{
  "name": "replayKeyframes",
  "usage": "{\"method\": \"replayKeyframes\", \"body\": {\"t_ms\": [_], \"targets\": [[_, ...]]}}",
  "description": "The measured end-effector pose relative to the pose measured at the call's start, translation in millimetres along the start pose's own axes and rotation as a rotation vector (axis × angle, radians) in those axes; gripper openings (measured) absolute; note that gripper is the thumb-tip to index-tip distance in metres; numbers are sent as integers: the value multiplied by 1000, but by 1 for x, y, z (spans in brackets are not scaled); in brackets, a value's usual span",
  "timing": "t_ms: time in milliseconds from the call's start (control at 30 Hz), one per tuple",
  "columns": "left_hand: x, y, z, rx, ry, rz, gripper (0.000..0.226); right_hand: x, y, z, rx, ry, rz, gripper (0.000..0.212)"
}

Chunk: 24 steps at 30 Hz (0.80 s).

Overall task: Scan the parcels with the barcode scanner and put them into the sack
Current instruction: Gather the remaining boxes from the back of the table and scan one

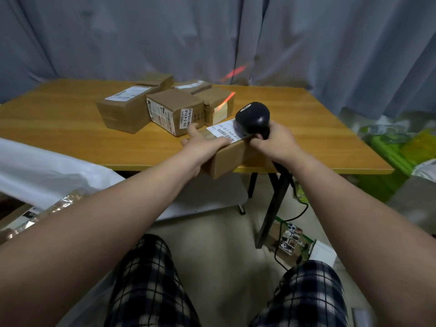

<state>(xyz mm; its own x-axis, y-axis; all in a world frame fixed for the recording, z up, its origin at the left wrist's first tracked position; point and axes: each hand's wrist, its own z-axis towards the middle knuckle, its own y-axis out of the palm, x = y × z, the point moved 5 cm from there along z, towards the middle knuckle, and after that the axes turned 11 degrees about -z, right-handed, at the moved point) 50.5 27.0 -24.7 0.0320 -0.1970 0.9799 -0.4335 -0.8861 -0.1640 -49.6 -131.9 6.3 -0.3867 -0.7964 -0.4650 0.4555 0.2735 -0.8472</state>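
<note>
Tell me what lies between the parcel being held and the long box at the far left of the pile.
In the head view, one box with a "55-3-4316" sticker stands between the held parcel and the long box, on the table.

The rear is closed off by grey curtains (pixel 306 43). A wooden table (pixel 70 128) on black legs (pixel 273 204) is set on a pale floor (pixel 224 244). Green clutter (pixel 391 152) is seen at right.
</note>
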Motion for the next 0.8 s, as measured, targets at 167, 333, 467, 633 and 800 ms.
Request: {"method": "replayKeyframes", "body": {"t_ms": [167, 333, 467, 633, 800], "targets": [[8, -3, -2, -6, 138, 57, 92, 10, -19, 0, -31, 118, 376, 27], [23, -18, 12, -143, 231, 214, 80, 16, -34, 9, -94, 145, 433, 23], [12, -26, 21, -184, 128, 11, 79, 23, -25, 7, -212, 192, 532, 28], [2, -21, 19, -7, 70, 9, 54, 20, -26, -2, -229, 172, 418, 21], [-7, -3, 9, 129, -47, -329, 48, 13, -26, -13, -176, 222, 499, 45]]}}
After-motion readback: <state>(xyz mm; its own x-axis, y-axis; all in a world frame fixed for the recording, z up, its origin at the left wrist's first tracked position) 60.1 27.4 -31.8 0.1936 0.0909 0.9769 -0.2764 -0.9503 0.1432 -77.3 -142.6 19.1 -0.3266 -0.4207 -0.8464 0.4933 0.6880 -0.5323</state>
